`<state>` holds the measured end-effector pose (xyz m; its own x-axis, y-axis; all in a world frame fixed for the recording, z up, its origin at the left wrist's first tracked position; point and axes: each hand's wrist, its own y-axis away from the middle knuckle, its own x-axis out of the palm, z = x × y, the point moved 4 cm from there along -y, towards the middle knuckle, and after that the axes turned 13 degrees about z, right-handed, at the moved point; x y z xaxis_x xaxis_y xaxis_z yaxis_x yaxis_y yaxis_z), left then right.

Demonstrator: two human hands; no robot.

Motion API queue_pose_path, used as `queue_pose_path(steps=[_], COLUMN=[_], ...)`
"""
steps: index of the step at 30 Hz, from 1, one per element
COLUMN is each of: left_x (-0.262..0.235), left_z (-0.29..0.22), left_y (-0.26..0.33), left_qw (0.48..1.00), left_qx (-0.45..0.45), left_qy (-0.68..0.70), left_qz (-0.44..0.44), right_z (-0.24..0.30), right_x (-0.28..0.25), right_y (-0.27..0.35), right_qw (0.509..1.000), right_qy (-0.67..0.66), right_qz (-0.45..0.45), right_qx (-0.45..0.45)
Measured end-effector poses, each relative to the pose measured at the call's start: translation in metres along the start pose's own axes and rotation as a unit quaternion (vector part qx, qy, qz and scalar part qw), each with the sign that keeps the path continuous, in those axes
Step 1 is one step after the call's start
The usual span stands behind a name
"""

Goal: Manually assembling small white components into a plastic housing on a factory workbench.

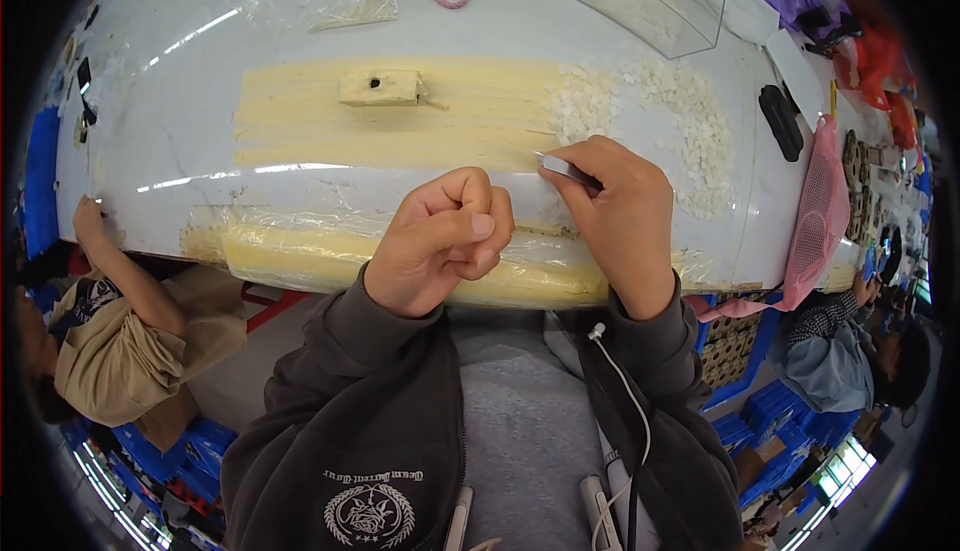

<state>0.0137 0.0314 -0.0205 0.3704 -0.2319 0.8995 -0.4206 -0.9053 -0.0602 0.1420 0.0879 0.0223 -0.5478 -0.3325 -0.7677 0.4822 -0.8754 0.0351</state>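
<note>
My right hand [625,216] grips a pair of metal tweezers [572,170], their tips pointing left over the near right end of pale yellow tape strips [300,131] on the table. Next to it, my left hand [440,238] is closed, fingers curled and thumb pressed across them; anything inside is hidden. Small white flakes [582,106] are heaped at the right end of the strips, and more flakes [705,131] lie farther right. On the strips rests a small yellow-wrapped block [380,89] with a dark hole on top.
A clear plastic tray [630,1] of white pieces stands at the far side. Yellow padding under clear film [300,256] runs along the near edge. At right are a black case [779,123] and a pink mesh item [818,211]. People [130,341] sit on both sides.
</note>
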Motion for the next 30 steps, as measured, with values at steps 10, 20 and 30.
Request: queue_pose_path(steps=[10, 20, 30], left_x=[0.001, -0.001, 0.01], left_z=[0.0, 0.001, 0.002], left_y=[-0.001, -0.002, -0.008], left_qw=[0.999, 0.993, 0.973], left_qx=[-0.029, -0.071, -0.026], left_qy=[0.023, -0.073, -0.22], left_qz=[-0.035, -0.062, -0.069], right_z=[0.004, 0.001, 0.0], right_x=[-0.007, -0.007, 0.002], right_y=[-0.029, -0.03, 0.0], right_qw=[0.971, 0.958, 0.894], right_qy=[0.184, 0.239, -0.358], right_qz=[0.149, 0.15, 0.259], right_qx=[0.037, -0.04, 0.07])
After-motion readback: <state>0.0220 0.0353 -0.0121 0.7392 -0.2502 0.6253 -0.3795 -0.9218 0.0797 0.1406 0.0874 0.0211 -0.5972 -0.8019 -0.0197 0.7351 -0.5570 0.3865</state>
